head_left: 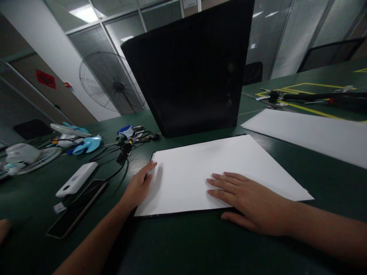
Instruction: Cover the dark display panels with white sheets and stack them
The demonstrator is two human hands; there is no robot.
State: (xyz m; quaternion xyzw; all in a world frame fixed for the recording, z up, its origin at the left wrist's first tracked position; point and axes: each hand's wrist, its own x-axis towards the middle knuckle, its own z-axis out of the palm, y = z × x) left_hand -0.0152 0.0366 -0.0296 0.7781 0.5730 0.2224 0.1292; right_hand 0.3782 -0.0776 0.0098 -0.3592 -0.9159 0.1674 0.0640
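A large white sheet of paper (186,172) lies flat on the green table, with a thin dark edge showing beneath it. My right hand (243,198) rests palm down on the front part of the sheet, fingers spread and thumb over the near edge. At the sheet's left edge is my left hand (140,187), its visible finger and thumb stretched out and apart, touching the border. The remaining fingers of that hand are hidden. A big black panel (195,72) stands upright just behind the paper.
To the left lie a phone (77,210), a white oblong device (77,179) and tangled cables (124,151). Farther back are blue and white fan parts (86,143). Another white sheet (309,133) lies on the right, near yellow tape lines. Part of another hand (4,229) shows at the left border.
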